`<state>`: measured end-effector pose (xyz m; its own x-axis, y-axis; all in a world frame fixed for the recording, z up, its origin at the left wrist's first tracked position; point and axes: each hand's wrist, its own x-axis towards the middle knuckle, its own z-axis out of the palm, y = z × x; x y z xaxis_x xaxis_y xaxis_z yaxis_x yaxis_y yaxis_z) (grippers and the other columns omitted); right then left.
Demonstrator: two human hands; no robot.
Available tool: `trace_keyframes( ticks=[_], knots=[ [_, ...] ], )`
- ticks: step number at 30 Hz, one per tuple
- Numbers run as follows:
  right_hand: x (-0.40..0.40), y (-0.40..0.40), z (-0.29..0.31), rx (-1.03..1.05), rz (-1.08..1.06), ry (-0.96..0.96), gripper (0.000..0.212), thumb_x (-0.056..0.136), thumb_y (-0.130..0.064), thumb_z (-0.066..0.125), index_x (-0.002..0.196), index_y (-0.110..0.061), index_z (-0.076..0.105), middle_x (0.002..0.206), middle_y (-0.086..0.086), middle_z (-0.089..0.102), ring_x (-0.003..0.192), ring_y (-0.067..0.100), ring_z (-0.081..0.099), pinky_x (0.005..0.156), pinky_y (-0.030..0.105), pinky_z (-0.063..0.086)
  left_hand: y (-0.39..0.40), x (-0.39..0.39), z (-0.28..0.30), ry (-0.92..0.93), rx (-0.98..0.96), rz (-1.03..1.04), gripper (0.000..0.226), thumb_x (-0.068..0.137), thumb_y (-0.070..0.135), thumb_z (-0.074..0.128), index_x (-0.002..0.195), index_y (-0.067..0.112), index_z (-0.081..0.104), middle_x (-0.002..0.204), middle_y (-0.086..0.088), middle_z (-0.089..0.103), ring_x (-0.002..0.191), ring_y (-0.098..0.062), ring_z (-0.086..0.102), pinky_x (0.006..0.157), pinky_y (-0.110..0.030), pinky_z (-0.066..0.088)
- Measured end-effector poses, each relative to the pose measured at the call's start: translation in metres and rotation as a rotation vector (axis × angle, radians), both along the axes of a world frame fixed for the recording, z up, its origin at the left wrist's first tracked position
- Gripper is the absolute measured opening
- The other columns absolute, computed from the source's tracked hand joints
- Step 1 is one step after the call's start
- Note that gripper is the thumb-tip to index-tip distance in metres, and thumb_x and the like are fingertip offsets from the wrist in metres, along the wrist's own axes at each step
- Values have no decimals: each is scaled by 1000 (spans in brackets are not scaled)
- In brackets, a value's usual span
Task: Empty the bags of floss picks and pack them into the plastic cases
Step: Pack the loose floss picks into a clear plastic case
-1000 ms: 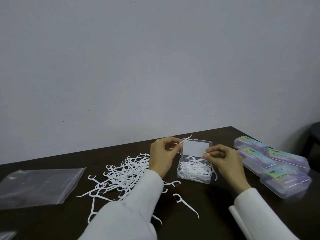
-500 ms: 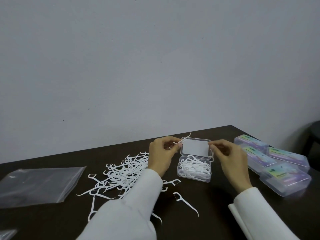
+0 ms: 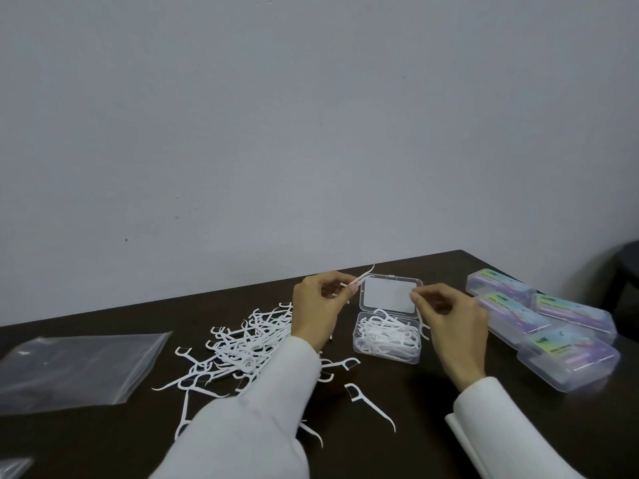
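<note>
Left hand (image 3: 316,311) pinches a floss pick (image 3: 361,279); right hand (image 3: 449,318) pinches another over the open case (image 3: 387,335). Loose picks (image 3: 242,344) and an empty bag (image 3: 79,364) sit left on the desk (image 3: 415,444), closed cases (image 3: 546,326) to the right.

An open case (image 3: 386,340) holding floss picks is set at the table's (image 3: 432,440) centre. A loose pile of picks (image 3: 242,344) is spread at nine o'clock, with an emptied bag (image 3: 76,366) farther out. Closed cases (image 3: 543,323) are grouped at three o'clock.
</note>
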<state>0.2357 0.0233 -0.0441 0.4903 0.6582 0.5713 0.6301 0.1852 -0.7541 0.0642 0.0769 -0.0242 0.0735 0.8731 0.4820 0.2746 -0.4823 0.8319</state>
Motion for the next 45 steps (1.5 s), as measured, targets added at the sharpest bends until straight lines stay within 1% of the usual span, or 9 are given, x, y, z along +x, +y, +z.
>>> trace_keyframes(
  ticks=[7,11,17,22,29,35,38,41,45],
  knots=[
    [0,-9,14,164,13,136,8,83,-13,66,88,-17,62,80,-1,62,72,2,59,64,7,40,0,0,0,-2,-1,2,5,81,22,73,83,25,74,75,6,70,68,-2,62,63,-8,48],
    [-4,-6,11,99,45,152,8,82,-12,67,89,-13,63,78,-3,62,71,-4,58,59,4,43,0,0,0,2,-1,4,5,81,22,72,83,26,74,75,7,70,70,-1,61,63,-6,47],
    [-11,-1,-2,-121,118,4,12,79,-9,71,84,-16,62,80,-2,62,74,4,61,63,9,47,1,0,-2,1,-12,0,6,81,21,73,86,22,75,77,5,71,71,-7,63,62,-8,46],
    [-14,-4,-5,-216,60,-263,10,79,-23,71,87,-21,65,94,-1,65,86,10,56,88,35,51,2,-1,-2,-9,-4,3,5,81,21,73,85,22,75,76,4,71,70,-8,64,62,-8,47],
    [-6,-10,5,-474,171,-437,8,86,-41,60,91,-36,63,93,-16,61,91,2,50,100,34,26,2,-1,-2,-12,4,-4,4,81,19,72,84,20,75,76,2,71,73,-11,65,62,-6,46],
    [-4,-8,2,-413,125,-456,9,88,-37,59,95,-33,63,101,-11,63,92,2,47,101,35,27,2,-1,-2,-6,-4,4,5,82,20,72,86,21,75,77,3,71,72,-9,63,61,-6,46],
    [-14,-9,1,-293,296,-514,23,86,-49,52,104,-37,60,110,-18,54,101,-2,42,99,28,21,3,-2,-2,-20,0,-5,4,80,19,74,82,22,75,73,3,71,67,-7,63,62,-11,48],
    [-29,-12,-3,-254,499,-743,40,80,-59,46,114,-41,57,117,-19,50,112,-3,38,98,29,19,3,-2,-1,-32,10,-14,6,79,17,74,78,23,74,71,3,71,65,-4,61,62,-11,46],
    [-41,-9,-13,-113,473,-851,11,81,-24,69,91,-29,69,99,-10,64,97,12,58,94,35,39,4,-3,-2,-34,17,-12,7,79,17,74,78,24,74,70,5,70,63,-6,62,64,-15,50]
  ],
)
